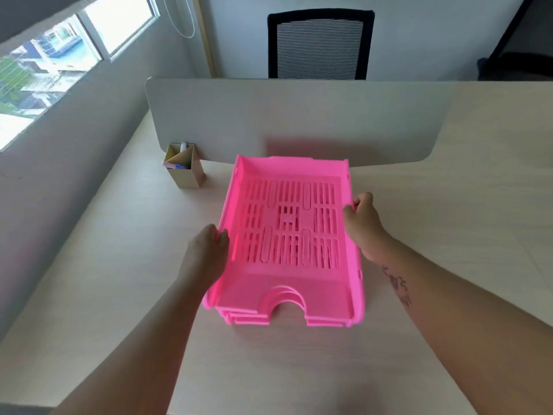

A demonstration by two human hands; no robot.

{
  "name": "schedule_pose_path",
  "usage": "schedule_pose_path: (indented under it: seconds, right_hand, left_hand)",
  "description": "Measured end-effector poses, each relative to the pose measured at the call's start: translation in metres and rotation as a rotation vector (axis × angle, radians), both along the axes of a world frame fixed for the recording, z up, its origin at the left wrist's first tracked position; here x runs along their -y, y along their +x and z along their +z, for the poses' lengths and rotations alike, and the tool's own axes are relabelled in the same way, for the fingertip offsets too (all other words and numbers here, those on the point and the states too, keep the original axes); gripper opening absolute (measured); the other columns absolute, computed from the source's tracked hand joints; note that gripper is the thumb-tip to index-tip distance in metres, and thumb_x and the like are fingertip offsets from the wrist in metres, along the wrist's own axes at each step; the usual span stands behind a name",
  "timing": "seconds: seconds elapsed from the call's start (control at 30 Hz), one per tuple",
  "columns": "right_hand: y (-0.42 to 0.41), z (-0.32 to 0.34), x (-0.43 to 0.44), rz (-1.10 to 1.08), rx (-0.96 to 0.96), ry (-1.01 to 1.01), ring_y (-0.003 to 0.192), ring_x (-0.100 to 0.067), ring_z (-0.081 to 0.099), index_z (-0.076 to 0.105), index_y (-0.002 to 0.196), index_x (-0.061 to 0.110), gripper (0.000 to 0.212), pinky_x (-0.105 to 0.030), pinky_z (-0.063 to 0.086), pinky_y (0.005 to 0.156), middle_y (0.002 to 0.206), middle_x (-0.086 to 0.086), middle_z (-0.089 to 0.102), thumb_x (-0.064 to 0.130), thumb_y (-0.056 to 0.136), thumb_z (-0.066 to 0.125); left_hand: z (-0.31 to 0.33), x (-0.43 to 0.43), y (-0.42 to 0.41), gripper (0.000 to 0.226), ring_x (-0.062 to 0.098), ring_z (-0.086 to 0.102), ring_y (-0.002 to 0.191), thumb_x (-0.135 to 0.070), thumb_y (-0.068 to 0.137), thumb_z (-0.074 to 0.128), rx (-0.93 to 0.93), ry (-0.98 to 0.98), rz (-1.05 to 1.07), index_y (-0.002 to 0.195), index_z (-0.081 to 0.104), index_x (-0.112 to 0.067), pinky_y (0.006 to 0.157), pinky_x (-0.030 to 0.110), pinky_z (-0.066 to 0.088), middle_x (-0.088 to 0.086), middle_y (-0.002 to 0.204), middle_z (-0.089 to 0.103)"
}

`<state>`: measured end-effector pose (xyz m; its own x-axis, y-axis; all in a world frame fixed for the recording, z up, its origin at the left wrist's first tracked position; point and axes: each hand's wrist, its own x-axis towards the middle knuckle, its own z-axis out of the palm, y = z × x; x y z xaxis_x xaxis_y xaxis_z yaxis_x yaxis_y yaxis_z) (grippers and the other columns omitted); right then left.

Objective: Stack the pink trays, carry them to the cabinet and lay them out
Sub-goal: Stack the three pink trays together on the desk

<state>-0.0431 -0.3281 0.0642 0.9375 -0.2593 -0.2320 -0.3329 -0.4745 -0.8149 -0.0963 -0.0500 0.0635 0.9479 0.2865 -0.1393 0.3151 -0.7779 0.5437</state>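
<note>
A stack of pink trays [287,292] with slotted bottoms sits nested in the middle of the pale wooden desk [299,369]. The edges of the lower trays show under the front notch. My left hand [206,250] grips the stack's left wall, fingers curled over the rim. My right hand [362,220] grips the right wall a little farther back. I cannot tell if the stack rests on the desk or is slightly lifted.
A grey divider panel [299,121] stands across the desk just behind the trays. A cardboard pen holder [184,169] with pens sits left of the trays by the panel. A black mesh chair [320,44] is beyond the divider. A window [59,55] fills the left wall.
</note>
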Motion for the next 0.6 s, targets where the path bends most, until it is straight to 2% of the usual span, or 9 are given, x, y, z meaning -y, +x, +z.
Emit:
schedule_pose_path:
  seconds: [0.23, 0.4, 0.6]
  right_hand:
    - [0.010, -0.005, 0.005, -0.029, 0.041, -0.011, 0.056, -0.015, 0.035, 0.033, 0.100, 0.010, 0.004, -0.030, 0.030, 0.049, 0.073, -0.002, 0.039, 0.013, 0.103, 0.035]
    - [0.013, -0.006, 0.010, -0.016, 0.032, -0.032, 0.057, -0.016, 0.038, 0.034, 0.102, 0.011, 0.004, -0.030, 0.031, 0.050, 0.075, -0.004, 0.043, 0.015, 0.103, 0.035]
    - [0.017, -0.005, 0.008, 0.043, -0.003, -0.032, 0.058, -0.015, 0.041, 0.039, 0.116, 0.008, 0.016, -0.030, 0.033, 0.050, 0.077, -0.002, 0.047, 0.019, 0.104, 0.035]
  left_hand:
    - [0.006, 0.009, -0.004, 0.035, 0.016, 0.040, 0.056, -0.030, 0.102, 0.038, 0.029, -0.086, 0.015, 0.073, 0.044, -0.010, 0.048, 0.030, 0.030, 0.003, 0.069, 0.050]
    - [0.000, 0.012, -0.002, 0.038, 0.023, 0.051, 0.064, -0.033, 0.101, 0.036, -0.006, -0.101, 0.013, 0.081, 0.051, -0.005, 0.059, 0.037, 0.046, 0.009, 0.075, 0.057]
    - [-0.010, 0.011, -0.009, 0.041, 0.022, 0.047, 0.061, -0.035, 0.101, 0.035, -0.008, -0.114, 0.045, 0.083, 0.052, -0.002, 0.058, 0.035, 0.044, 0.008, 0.072, 0.055]
